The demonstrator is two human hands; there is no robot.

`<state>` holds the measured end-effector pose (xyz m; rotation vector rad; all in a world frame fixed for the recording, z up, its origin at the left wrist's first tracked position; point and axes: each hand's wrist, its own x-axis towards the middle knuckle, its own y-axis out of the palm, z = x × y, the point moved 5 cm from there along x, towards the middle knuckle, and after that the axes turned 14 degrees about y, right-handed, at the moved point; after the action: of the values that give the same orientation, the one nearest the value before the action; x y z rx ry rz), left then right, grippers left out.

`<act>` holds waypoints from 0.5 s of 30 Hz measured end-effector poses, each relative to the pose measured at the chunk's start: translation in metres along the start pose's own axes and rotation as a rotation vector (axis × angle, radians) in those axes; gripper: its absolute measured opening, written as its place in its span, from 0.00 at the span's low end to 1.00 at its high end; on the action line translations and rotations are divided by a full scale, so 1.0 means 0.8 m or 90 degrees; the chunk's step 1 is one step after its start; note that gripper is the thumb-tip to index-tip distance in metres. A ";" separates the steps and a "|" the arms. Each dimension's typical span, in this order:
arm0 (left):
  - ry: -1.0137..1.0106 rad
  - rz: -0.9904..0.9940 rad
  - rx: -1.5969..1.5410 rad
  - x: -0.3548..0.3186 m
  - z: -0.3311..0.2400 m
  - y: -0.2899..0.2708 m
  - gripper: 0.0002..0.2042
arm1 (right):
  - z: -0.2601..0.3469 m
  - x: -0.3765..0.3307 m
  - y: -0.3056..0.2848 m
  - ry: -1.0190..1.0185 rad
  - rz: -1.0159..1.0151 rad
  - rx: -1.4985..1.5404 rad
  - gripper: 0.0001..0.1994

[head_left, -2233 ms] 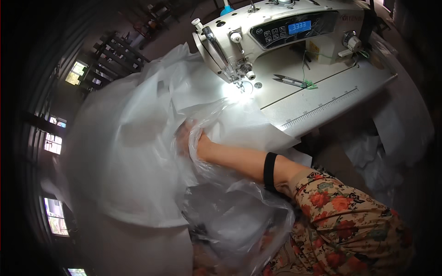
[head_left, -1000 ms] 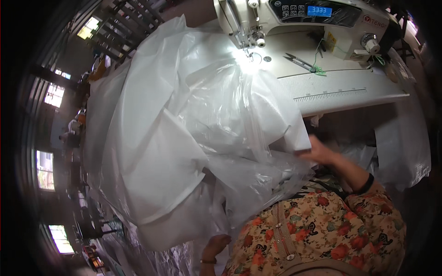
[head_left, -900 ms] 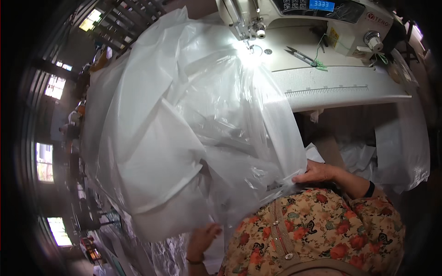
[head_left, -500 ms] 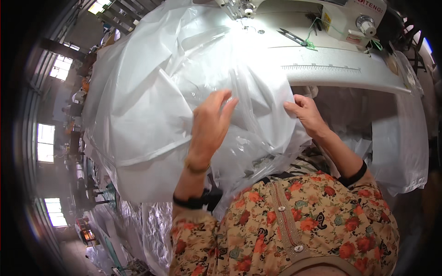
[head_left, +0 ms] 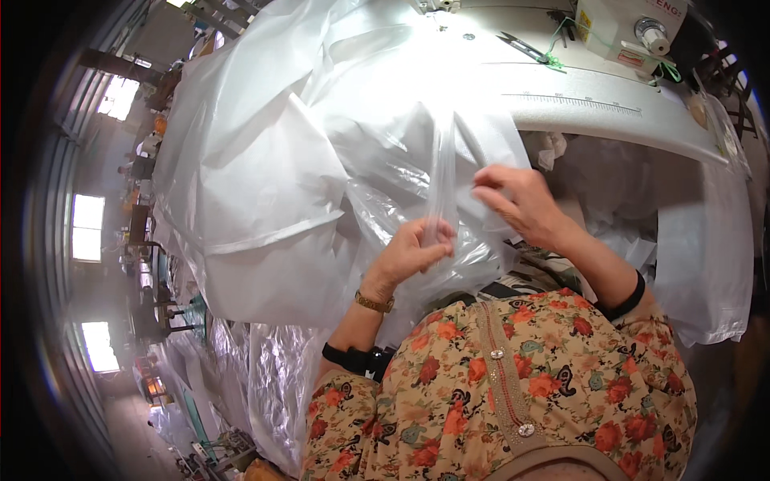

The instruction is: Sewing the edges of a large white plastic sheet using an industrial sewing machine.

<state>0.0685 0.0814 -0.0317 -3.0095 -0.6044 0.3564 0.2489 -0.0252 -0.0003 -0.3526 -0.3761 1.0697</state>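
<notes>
My left hand pinches a gathered strip of clear plastic film, which runs up from the fingers toward the sewing machine. To its right, my right hand hovers over the film with fingers bent and thumb apart; nothing shows between them. A large white woven plastic sheet, creased and with a folded hem, spreads over the machine bed and drapes to the left. Glare from the lamp washes out the sheet close to the needle area.
Thread snips lie on the machine bed beside green thread. A ruler scale marks the front edge. More white plastic material hangs at the right, and crinkled film lies at lower left.
My left hand has moved down and right and taken hold of the clear film, pulling it into a narrow strip. My right hand has let go of the sheet's edge and shifted slightly lower.
</notes>
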 end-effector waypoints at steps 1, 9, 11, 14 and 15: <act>-0.003 0.068 -0.019 -0.013 0.008 0.005 0.10 | -0.007 0.005 0.027 0.165 0.151 0.122 0.15; -0.012 0.225 0.636 -0.180 0.125 -0.045 0.13 | -0.051 -0.007 0.148 0.238 0.469 0.487 0.12; -0.089 0.243 0.693 -0.211 0.136 -0.065 0.13 | -0.060 -0.010 0.149 0.266 0.465 0.527 0.11; -0.085 0.223 0.776 -0.214 0.095 -0.075 0.14 | -0.063 -0.011 0.145 0.301 0.440 0.520 0.10; -0.065 0.191 0.760 -0.187 0.053 -0.073 0.15 | -0.066 -0.011 0.141 0.298 0.412 0.483 0.10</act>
<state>-0.0976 0.0775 -0.0351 -1.9044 0.0978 0.6026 0.1818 0.0111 -0.0992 -0.0218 0.6042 1.6152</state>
